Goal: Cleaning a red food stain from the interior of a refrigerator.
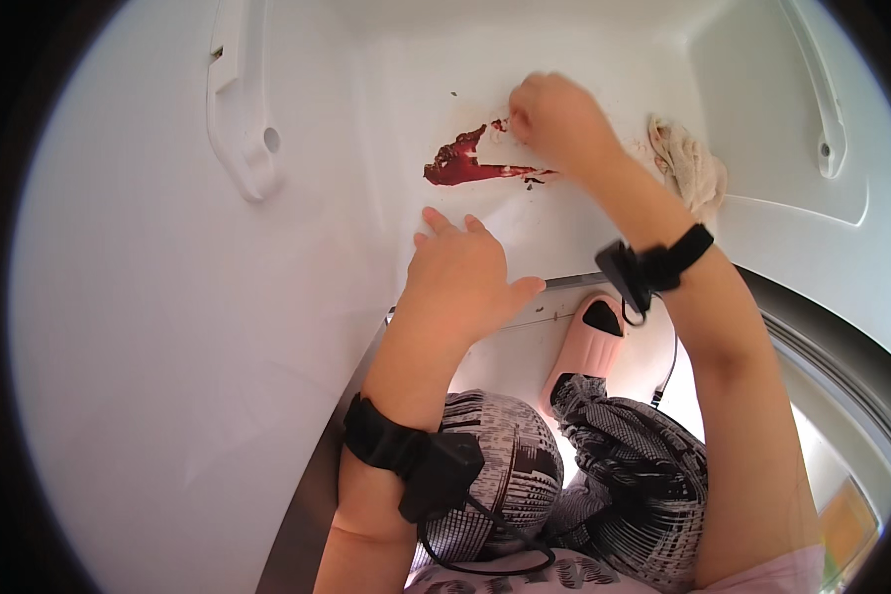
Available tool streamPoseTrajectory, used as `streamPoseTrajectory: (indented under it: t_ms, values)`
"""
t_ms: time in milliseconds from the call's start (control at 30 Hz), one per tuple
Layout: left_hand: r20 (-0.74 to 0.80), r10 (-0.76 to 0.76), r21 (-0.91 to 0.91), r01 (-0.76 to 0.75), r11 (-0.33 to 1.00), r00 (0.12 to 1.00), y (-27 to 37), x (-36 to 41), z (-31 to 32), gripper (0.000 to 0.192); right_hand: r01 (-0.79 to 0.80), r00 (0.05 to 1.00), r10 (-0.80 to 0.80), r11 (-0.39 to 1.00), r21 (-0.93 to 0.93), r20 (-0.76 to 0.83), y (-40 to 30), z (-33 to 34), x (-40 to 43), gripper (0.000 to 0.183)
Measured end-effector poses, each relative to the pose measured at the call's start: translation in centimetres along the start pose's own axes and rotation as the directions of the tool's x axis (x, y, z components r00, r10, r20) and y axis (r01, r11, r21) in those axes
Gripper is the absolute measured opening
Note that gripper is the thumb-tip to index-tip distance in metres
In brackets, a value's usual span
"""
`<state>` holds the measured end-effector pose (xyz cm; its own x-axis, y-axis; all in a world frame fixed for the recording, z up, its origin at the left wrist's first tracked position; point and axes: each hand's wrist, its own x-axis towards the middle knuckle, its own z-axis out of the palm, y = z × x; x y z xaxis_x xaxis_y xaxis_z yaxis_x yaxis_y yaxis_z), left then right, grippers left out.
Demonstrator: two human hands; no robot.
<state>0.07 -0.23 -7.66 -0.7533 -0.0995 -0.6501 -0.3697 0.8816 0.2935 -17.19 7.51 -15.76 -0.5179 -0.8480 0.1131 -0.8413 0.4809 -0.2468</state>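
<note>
A dark red, sticky-looking patch (464,162) lies on the white floor of an appliance compartment, probably a fridge or freezer (475,237), and narrows to a streak towards the right. My right hand (553,119) is curled just right of the patch's upper end; its fingertips are hidden, so whether it holds anything cannot be told. Palm down, my left hand (457,278) has its fingers spread at the near part of the white floor, below the red patch, with nothing in it. A crumpled, stained beige cloth (689,163) rests right of my right hand.
White walls rise on both sides, with a moulded plastic rail on the left (245,141) and another on the right (824,126). A dark rubber seal (824,356) edges the opening at the right. Small dark crumbs dot the white floor. A pink clog (586,341) stands below the front edge.
</note>
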Motion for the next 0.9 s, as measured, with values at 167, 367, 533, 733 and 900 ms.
streamPoseTrajectory:
  t_ms: [167,367,533,733,900]
  values:
    - [0.019,-0.006,0.016,0.006,1.000,1.000,0.1,0.4,0.3,0.090,0.080,0.995,-0.067,0.980,0.180,-0.075,0.2,0.5,-3.0,0.007]
    - [0.045,-0.033,0.025,0.032,0.999,0.998,-0.5,0.1,0.1,0.090,0.030,0.992,-0.014,0.991,0.127,-0.125,-0.9,0.0,-3.0,0.008]
    - [0.003,-0.014,0.035,0.014,0.999,1.000,0.4,0.4,0.3,0.089,-0.044,0.996,0.050,0.995,0.094,-0.069,2.1,-1.0,-0.8,0.008]
    - [0.005,-0.022,0.023,0.022,1.000,1.000,-0.1,0.2,0.1,0.089,-0.005,0.995,0.017,0.993,0.118,-0.102,0.7,-0.1,-1.8,0.009]
    - [-0.080,0.005,0.041,-0.002,0.999,0.997,-0.4,0.2,0.7,0.090,-0.076,0.994,0.081,0.994,0.080,-0.071,0.9,-0.5,-1.6,0.007]
